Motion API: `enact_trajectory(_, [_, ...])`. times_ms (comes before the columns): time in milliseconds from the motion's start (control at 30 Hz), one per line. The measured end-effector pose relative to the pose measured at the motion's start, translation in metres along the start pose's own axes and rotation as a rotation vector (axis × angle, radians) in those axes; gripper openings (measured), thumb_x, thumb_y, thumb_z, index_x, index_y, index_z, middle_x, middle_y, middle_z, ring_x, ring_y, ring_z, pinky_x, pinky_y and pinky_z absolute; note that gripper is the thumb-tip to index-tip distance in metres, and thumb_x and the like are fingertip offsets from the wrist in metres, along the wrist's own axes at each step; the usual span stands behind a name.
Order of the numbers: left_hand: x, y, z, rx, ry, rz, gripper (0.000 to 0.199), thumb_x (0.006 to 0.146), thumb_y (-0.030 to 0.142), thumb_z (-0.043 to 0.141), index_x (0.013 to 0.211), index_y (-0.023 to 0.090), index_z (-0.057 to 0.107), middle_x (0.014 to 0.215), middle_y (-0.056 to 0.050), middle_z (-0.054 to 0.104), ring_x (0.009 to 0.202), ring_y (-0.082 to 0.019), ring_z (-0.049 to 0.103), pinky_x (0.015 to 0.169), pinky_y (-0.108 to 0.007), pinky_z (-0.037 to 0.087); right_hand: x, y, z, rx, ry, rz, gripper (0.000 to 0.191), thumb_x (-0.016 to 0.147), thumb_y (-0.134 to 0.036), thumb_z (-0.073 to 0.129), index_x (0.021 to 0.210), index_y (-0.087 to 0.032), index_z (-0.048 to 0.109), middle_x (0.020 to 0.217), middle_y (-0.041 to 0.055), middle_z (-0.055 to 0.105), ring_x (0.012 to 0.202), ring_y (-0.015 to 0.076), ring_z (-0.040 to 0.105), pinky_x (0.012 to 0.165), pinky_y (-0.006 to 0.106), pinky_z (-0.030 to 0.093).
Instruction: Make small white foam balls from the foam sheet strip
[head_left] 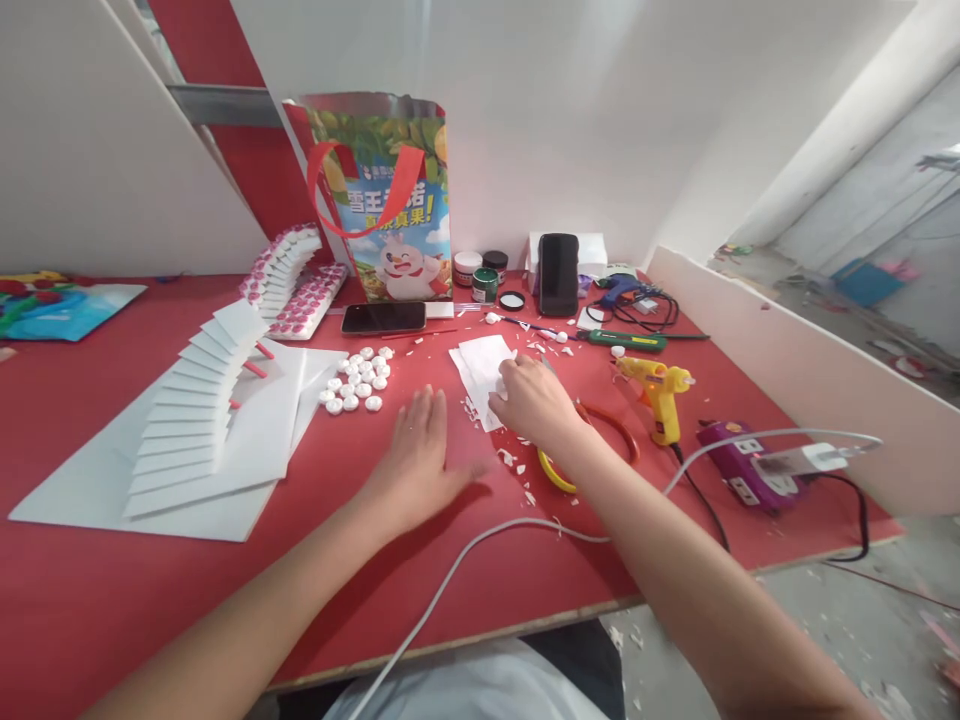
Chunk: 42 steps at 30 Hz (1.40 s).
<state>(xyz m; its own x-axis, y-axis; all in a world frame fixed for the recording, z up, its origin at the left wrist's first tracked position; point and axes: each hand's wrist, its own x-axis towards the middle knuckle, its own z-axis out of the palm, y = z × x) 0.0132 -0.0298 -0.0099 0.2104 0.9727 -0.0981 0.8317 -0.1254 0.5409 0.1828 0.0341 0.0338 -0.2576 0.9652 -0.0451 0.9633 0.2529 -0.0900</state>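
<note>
My left hand [421, 462] is spread over the red table [420, 590], fingers apart and nothing in it, just in front of a cluster of small white round pieces [358, 378]. My right hand [534, 398] has its fingers closed at the right edge of a folded white paper [480, 370]; whether they pinch the paper or something smaller is hidden. White scraps [517, 460] lie around the paper. Orange-and-yellow handled scissors or pliers [556, 474] lie partly beneath my right forearm.
A yellow glue gun [660, 395], purple power strip [754, 470] and white cable [480, 540] are on the right. Fanned white sheets [187, 410] lie left. Behind stand a printed bag [397, 240], paint jars [484, 285] and an upright phone [559, 275].
</note>
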Motion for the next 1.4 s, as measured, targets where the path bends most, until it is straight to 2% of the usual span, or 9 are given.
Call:
enact_trajectory(133, [-0.004, 0.005, 0.014, 0.239, -0.028, 0.065, 0.142, 0.062, 0.094, 0.055, 0.157, -0.006, 0.022, 0.164, -0.034, 0.011, 0.155, -0.047, 0.005, 0.123, -0.064, 0.015, 0.020, -0.008, 0.009, 0.054, -0.020, 0.090, 0.052, 0.085, -0.039, 0.067, 0.119, 0.001, 0.065, 0.118, 0.0286, 0.066, 0.114, 0.0366, 0.062, 0.093, 0.041, 0.050])
enact_trajectory(300, [-0.010, 0.007, 0.018, 0.308, 0.024, 0.053, 0.137, 0.066, 0.092, 0.055, 0.155, -0.009, 0.026, 0.163, -0.035, 0.017, 0.155, -0.047, 0.009, 0.125, -0.062, 0.014, 0.039, -0.003, 0.010, 0.191, -0.029, 0.146, 0.024, 0.077, -0.014, 0.064, 0.100, -0.009, 0.072, 0.099, 0.0201, 0.073, 0.095, 0.0302, 0.069, 0.076, 0.032, 0.049])
enact_trajectory(467, [-0.008, 0.020, 0.024, 0.261, -0.003, 0.041, 0.140, 0.067, 0.092, 0.053, 0.155, -0.013, 0.021, 0.164, -0.036, 0.009, 0.155, -0.046, 0.003, 0.126, -0.060, 0.008, 0.042, 0.027, 0.003, 0.339, 0.118, 0.182, 0.020, 0.085, -0.019, 0.049, 0.087, -0.014, 0.069, 0.088, 0.0092, 0.072, 0.082, 0.0210, 0.066, 0.065, 0.027, 0.045])
enact_trajectory(667, [0.065, 0.056, 0.032, -0.209, -0.026, 0.234, 0.090, 0.094, 0.054, 0.049, 0.160, 0.002, 0.015, 0.168, -0.026, 0.009, 0.158, -0.034, 0.004, 0.126, -0.055, 0.015, 0.031, 0.051, -0.015, 0.995, 0.474, 0.195, 0.029, 0.076, -0.016, 0.055, 0.104, -0.014, 0.066, 0.063, -0.0033, 0.060, 0.055, 0.0135, 0.055, 0.055, 0.024, 0.041])
enact_trajectory(800, [0.072, 0.046, 0.008, -0.671, 0.096, 0.023, 0.063, 0.096, 0.042, 0.050, 0.153, 0.017, 0.036, 0.167, -0.018, 0.028, 0.156, -0.028, 0.023, 0.124, -0.046, 0.028, 0.025, 0.059, -0.028, 1.131, 0.575, 0.180, 0.017, 0.072, -0.013, 0.059, 0.087, -0.016, 0.066, 0.060, -0.0038, 0.059, 0.051, 0.0112, 0.051, 0.052, 0.024, 0.039])
enact_trajectory(900, [0.038, 0.029, -0.011, -0.850, 0.458, 0.027, 0.035, 0.097, 0.042, 0.050, 0.124, 0.021, 0.059, 0.132, -0.012, 0.065, 0.126, -0.024, 0.061, 0.104, -0.039, 0.050, 0.026, 0.041, -0.023, 1.233, 0.417, 0.144, 0.005, 0.074, -0.014, 0.061, 0.072, -0.017, 0.064, 0.060, -0.0027, 0.061, 0.053, 0.0109, 0.054, 0.052, 0.023, 0.041])
enact_trajectory(967, [0.011, 0.020, -0.015, -0.861, 0.617, 0.019, 0.022, 0.097, 0.039, 0.052, 0.101, 0.021, 0.063, 0.090, -0.005, 0.068, 0.085, -0.018, 0.067, 0.079, -0.030, 0.055, 0.031, 0.013, -0.011, 1.393, 0.216, 0.109, 0.007, 0.077, -0.015, 0.061, 0.070, -0.017, 0.063, 0.060, -0.0034, 0.061, 0.054, 0.0105, 0.057, 0.054, 0.022, 0.045])
enact_trajectory(1167, [-0.015, 0.013, -0.002, -0.815, 0.521, 0.076, 0.015, 0.095, 0.031, 0.053, 0.091, 0.021, 0.063, 0.064, 0.004, 0.051, 0.055, -0.012, 0.049, 0.054, -0.024, 0.043, 0.069, -0.062, 0.033, 1.403, -0.118, 0.300, 0.025, 0.071, -0.004, 0.060, 0.053, -0.019, 0.050, 0.041, -0.0044, 0.050, 0.041, 0.0125, 0.055, 0.046, 0.023, 0.047])
enact_trajectory(1400, [-0.015, 0.011, 0.001, -0.755, 0.491, 0.054, 0.018, 0.096, 0.034, 0.052, 0.094, 0.021, 0.064, 0.076, 0.001, 0.061, 0.066, -0.014, 0.057, 0.064, -0.026, 0.051, 0.081, -0.007, 0.020, 1.345, 0.024, 0.424, 0.022, 0.067, -0.001, 0.055, 0.054, -0.019, 0.052, 0.042, 0.0021, 0.057, 0.040, 0.0167, 0.060, 0.048, 0.028, 0.056])
